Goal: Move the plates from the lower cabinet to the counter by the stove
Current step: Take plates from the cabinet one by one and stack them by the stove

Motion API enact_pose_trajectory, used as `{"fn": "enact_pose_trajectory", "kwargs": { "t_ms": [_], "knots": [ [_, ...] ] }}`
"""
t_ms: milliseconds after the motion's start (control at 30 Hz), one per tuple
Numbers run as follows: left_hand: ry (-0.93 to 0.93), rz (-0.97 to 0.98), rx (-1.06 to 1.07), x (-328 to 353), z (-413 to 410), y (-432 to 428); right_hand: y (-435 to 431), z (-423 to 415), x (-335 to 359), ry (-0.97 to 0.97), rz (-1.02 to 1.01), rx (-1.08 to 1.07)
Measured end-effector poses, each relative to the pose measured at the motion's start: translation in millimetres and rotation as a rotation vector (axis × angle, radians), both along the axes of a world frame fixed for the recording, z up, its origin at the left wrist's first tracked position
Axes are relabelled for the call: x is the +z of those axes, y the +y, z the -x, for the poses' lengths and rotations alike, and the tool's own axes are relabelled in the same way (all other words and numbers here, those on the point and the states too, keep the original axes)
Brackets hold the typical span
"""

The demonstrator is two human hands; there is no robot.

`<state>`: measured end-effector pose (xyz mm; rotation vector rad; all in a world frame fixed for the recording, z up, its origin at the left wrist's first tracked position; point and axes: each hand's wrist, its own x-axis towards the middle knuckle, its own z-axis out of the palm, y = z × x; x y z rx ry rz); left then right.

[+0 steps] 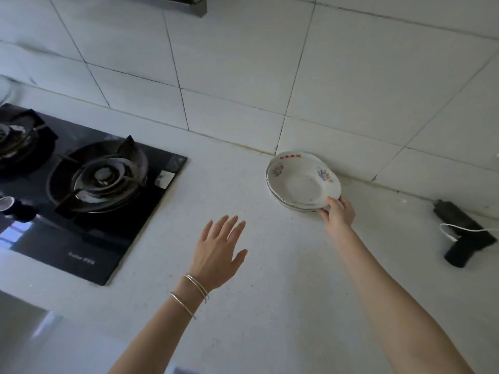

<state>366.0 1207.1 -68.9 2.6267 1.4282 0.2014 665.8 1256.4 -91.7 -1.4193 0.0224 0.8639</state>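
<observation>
A small stack of white plates (302, 182) with flower prints rests on the white counter (256, 265), close to the tiled back wall and to the right of the stove. My right hand (339, 211) grips the near rim of the top plate, thumb on top and fingers under it. My left hand (218, 249) hovers flat over the counter between the stove and the plates, fingers spread, holding nothing. Thin bangles circle its wrist. The lower cabinet is out of view.
A black glass gas stove (89, 190) with two burners fills the left side. A black handheld device (464, 233) with a white cable lies at the right by the wall. A small white cup (6, 203) sits at the stove's left edge.
</observation>
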Motion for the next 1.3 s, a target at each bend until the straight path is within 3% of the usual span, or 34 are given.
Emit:
{"fn": "enact_pose_trajectory", "kwargs": {
  "t_ms": [333, 467, 667, 833, 1167, 1300],
  "knots": [
    [-0.07, -0.003, 0.018, -25, 3, 14, 8, -6, -12, -0.182, 0.052, 0.285],
    [-0.108, -0.016, 0.018, -25, 1, 15, 11, -9, -20, -0.25, 0.087, 0.288],
    [-0.088, -0.011, 0.012, -20, -1, 14, 22, -10, -21, -0.549, 0.314, 0.223],
    [-0.083, -0.015, 0.02, -7, 3, 11, 6, 2, 4, -0.863, 0.478, 0.397],
    [-0.083, -0.079, 0.122, 35, 52, -11, -55, 94, 74, -1.186, 0.031, 0.912],
    [-0.087, -0.112, 0.253, 49, 98, -35, -65, 148, 93, -1.513, -0.14, 1.112]
  ]
}}
